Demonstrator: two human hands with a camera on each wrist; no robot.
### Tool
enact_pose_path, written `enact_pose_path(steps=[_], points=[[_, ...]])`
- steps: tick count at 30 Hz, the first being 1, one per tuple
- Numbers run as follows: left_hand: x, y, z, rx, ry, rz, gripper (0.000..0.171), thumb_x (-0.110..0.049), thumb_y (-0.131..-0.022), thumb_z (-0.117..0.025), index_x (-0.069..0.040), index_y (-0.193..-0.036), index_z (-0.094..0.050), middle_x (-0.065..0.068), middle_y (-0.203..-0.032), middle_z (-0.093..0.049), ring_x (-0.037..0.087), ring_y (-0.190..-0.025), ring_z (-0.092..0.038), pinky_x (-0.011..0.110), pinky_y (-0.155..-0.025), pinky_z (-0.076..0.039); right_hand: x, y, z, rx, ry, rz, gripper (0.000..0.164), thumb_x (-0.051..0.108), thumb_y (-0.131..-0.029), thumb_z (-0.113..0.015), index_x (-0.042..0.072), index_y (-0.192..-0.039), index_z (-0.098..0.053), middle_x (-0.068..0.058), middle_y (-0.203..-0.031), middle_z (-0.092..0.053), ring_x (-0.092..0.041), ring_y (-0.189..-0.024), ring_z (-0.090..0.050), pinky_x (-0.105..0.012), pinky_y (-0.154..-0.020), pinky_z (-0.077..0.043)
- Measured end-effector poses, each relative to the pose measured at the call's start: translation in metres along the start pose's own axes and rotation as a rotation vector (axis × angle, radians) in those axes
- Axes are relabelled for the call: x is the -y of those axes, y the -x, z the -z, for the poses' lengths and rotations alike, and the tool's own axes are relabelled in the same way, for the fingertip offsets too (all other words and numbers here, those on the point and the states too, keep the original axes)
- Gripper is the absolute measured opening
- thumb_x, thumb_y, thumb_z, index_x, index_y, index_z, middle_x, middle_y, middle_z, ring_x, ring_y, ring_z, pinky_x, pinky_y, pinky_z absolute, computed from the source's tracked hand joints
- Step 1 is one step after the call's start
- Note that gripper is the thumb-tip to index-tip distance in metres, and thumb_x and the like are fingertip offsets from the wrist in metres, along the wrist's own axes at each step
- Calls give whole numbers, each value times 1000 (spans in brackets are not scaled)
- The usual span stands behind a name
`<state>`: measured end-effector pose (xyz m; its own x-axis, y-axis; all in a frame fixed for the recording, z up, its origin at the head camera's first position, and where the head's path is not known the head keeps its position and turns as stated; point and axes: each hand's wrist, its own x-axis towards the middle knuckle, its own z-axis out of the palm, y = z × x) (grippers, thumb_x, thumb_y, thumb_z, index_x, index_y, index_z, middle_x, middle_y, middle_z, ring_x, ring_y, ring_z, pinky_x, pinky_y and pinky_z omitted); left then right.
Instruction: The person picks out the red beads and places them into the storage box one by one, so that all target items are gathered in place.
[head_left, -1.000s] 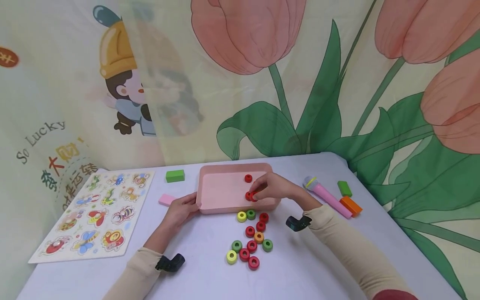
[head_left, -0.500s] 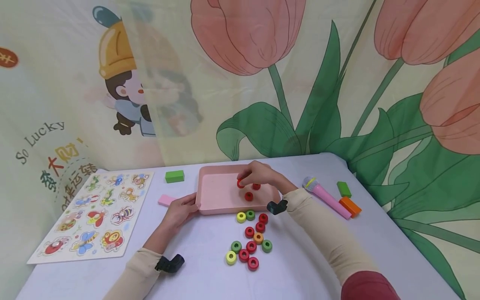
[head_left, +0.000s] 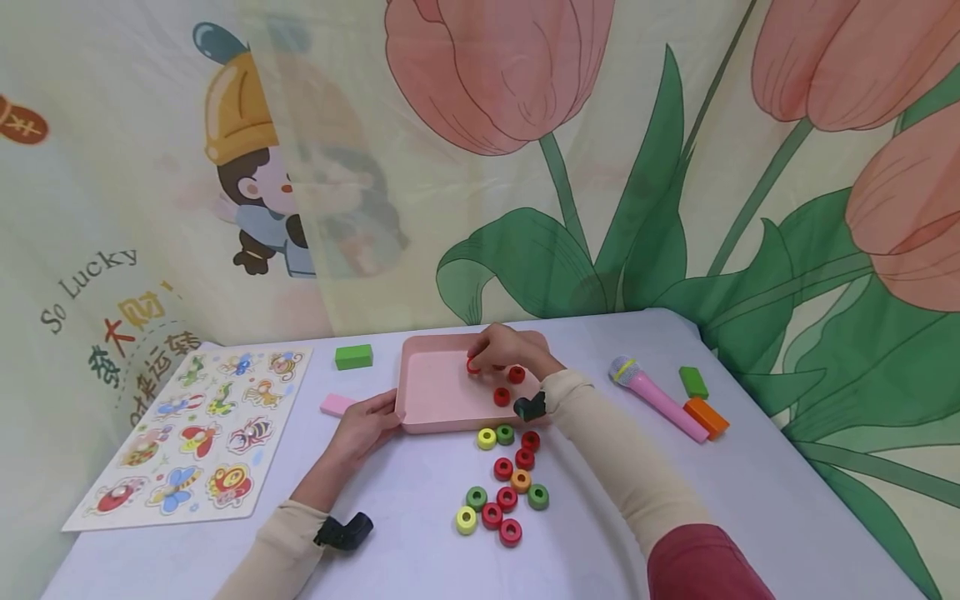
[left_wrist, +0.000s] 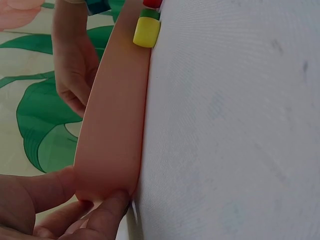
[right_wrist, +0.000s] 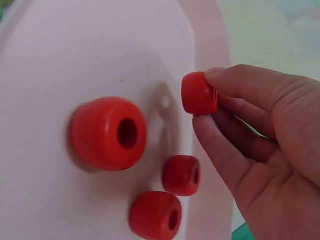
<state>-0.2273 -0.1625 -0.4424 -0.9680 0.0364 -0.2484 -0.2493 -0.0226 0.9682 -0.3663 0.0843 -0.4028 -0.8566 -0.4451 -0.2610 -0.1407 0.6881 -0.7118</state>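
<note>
My right hand [head_left: 501, 350] is over the back part of the pink tray [head_left: 427, 423], pinching a red bead [right_wrist: 199, 93] between thumb and fingertip. In the right wrist view, a large-looking red bead [right_wrist: 107, 134] lies nearest the camera on the tray floor. Two more, a red bead [right_wrist: 181, 175] and another red bead [right_wrist: 156, 216], sit near the tray wall. The head view shows two of the loose ones; the right hand hides the other. At the tray's left front corner my left hand [head_left: 367, 427] grips the wall, thumb at the rim and fingers lower down.
Several red, green, yellow and orange beads [head_left: 507, 499] lie in front of the tray. An insect picture board [head_left: 187, 442] is at left, near a green block [head_left: 353, 357] and pink block [head_left: 337, 405]. Rightward lie a toy microphone [head_left: 660, 400], green block [head_left: 693, 382] and orange block [head_left: 707, 417].
My right hand has moved left and back across the tray with the red bead, uncovering loose red beads at the tray's right. The left hand stays at the corner.
</note>
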Motion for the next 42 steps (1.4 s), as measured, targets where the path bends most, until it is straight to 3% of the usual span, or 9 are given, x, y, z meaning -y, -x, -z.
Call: enact_pose_path(steps=[4,10,20,29,37,42], points=[[1,0,-1,-1,-6,1,52,7,-96,-52,9,-146,-37,30,-146,-39,38,-132,-44,44,-105,-41,-3,-2,-5,-3,72,-8,14,19,-88,-75,15,-101,-73,-7,-88,-66,-24,-79,-58,-31,-63,-51],[0,0,-2,-5,-6,-1,52,6,-96,-53,8,-146,-38,29,-147,-39,38,-132,-44,43,-104,-41,-4,-2,-10,-9,157,55,16,18,-89,-74,12,-104,-72,-4,-92,-65,-21,-78,-58,-27,-59,-50],[0,0,-2,6,13,-10,52,7,-96,-52,10,-146,-37,30,-147,-39,38,-132,-43,43,-105,-40,-6,0,-12,-22,156,84,17,18,-88,-75,11,-103,-72,-2,-91,-65,-20,-78,-58,-26,-61,-51],[-1,0,-2,-8,13,11,52,6,-97,-52,7,-146,-38,27,-147,-40,36,-132,-44,42,-104,-41,-1,8,-6,-49,122,-2,41,28,-87,-77,10,-122,-66,-1,-104,-63,-22,-90,-58,-30,-68,-56],[-1,1,0,-6,13,-2,52,6,-97,-52,8,-146,-37,29,-148,-39,38,-133,-43,42,-104,-41,4,34,5,-92,123,91,42,32,-88,-75,13,-124,-68,3,-109,-67,-17,-98,-59,-31,-76,-57],[-1,2,-1,2,20,-4,52,6,-97,-52,10,-146,-36,30,-147,-38,39,-133,-42,43,-106,-40,1,64,0,-125,39,178,35,23,-88,-75,8,-120,-70,0,-106,-69,-18,-96,-62,-31,-79,-58]])
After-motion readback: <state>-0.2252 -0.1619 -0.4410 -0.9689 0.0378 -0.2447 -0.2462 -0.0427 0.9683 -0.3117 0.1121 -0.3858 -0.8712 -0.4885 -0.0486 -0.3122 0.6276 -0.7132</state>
